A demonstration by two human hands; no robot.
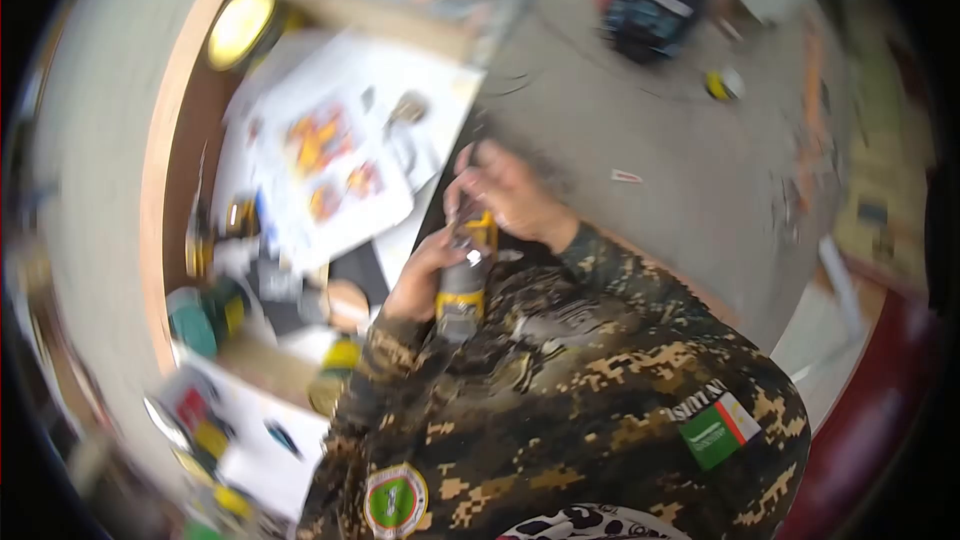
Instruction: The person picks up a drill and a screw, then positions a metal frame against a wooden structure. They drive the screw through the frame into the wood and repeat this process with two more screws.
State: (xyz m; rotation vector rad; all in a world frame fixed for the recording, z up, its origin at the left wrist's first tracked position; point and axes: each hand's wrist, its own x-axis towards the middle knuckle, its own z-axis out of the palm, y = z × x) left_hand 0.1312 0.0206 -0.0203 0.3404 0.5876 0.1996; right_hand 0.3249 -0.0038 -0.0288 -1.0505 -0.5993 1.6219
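My left hand (422,275) is closed around the side of a yellow and grey power tool (461,290), held close against my camouflage jacket (600,350). The tool's exact kind is blurred. Just above its upper end is my right hand (512,192), with curled fingers near the tool's yellow part. Whether those fingers pinch something small is too smeared to see. A sheet with orange printed pictures (325,155) lies left of both hands.
On the wood-edged worktop at left are a round yellow-topped object (243,26), a green cylindrical object (192,320) and several yellow and black tools. Across the grey floor a person (655,10) crouches near a yellow and white round object (725,85).
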